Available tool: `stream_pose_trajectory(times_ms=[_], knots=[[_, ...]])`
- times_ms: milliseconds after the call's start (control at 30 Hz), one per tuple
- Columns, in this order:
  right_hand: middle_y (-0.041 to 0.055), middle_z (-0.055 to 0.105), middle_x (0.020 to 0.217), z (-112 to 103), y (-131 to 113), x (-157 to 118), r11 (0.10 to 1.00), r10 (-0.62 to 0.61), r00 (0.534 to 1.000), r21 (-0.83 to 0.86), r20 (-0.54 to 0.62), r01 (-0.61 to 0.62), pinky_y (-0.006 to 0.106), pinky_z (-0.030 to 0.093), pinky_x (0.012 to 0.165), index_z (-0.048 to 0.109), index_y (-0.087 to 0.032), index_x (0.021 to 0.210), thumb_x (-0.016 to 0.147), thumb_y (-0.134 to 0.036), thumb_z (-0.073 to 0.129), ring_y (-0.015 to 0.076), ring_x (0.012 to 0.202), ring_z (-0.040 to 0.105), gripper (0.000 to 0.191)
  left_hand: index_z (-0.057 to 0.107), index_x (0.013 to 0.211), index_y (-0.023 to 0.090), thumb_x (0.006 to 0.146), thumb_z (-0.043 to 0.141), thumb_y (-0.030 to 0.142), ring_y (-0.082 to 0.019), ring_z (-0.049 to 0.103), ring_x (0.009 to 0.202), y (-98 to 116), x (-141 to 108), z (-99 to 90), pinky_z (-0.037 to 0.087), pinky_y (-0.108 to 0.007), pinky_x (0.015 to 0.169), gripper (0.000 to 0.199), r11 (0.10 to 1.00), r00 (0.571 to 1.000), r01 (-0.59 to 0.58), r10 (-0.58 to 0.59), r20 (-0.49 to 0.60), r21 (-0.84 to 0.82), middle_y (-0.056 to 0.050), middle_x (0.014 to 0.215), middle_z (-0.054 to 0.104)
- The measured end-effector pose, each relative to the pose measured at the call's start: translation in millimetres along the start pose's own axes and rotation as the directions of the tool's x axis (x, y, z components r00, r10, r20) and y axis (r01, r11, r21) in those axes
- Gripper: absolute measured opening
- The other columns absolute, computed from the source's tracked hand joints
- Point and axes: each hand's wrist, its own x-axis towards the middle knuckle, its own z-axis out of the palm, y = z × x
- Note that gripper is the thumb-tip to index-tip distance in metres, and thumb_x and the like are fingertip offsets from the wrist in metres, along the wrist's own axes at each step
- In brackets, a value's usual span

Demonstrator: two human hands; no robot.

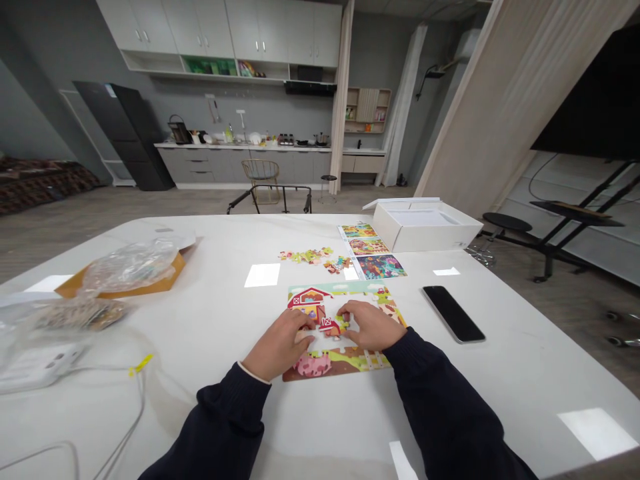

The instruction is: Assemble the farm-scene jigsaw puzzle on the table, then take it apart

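A partly filled farm jigsaw puzzle (313, 365) lies on the white table, with a red barn at its upper left and a pink spotted pig at its lower left. Loose in its white gap sits a joined cluster of red barn pieces (329, 327), between my two hands. My left hand (279, 341) rests at the puzzle's left side, thumb and fingers curled; whatever they grip is hidden. On the right, my right hand (374, 325) pinches a green-yellow puzzle piece (344, 321) beside that cluster, its wrist over the puzzle's right edge.
Beyond the puzzle lie loose puzzle pieces (307, 255) and a strip of picture cards (380, 267). A white box (425, 227) stands behind them. To the right is a black phone (453, 313); at left are plastic packaging (130, 267), a white charger (37, 367) and cables.
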Motion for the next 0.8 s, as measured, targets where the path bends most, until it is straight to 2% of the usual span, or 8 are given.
stream_pose_trajectory(times_ms=[200,367,800], knots=[[0.0092,0.07,0.108,-5.8,7.5,-1.0,0.999,0.039,0.999,-0.021,-0.003,-0.039,0.035,0.048,0.093,0.068,-0.016,0.115,0.081,-0.018,0.072,0.0245,0.1,0.066,0.034,0.066,0.098,0.022,0.087,0.064,0.015,-0.026,0.062,0.111,6.5,0.7,-4.4,0.05,-0.043,0.102,0.014,1.0,1.0,0.004,-0.004,0.025,0.027,-0.006,0.107,0.068],[0.0101,0.07,0.11,-2.7,12.5,-0.9,0.992,0.092,0.993,-0.078,-0.079,-0.098,0.035,0.048,0.091,0.066,-0.016,0.118,0.084,-0.02,0.07,0.025,0.102,0.065,0.034,0.069,0.099,0.023,0.087,0.065,0.016,-0.027,0.062,0.112,5.5,1.3,-2.9,0.051,-0.043,0.102,0.014,0.999,0.999,0.005,-0.006,0.032,0.038,-0.007,0.109,0.067],[0.0096,0.068,0.112,0.3,16.0,2.0,0.997,0.051,0.996,-0.05,-0.076,-0.055,0.035,0.047,0.097,0.063,-0.016,0.124,0.085,-0.015,0.069,0.0244,0.106,0.064,0.039,0.072,0.103,0.022,0.089,0.063,0.018,-0.027,0.061,0.112,2.4,2.4,0.5,0.051,-0.045,0.103,0.017,0.997,0.999,0.0,-0.004,0.048,0.075,-0.009,0.112,0.064]])
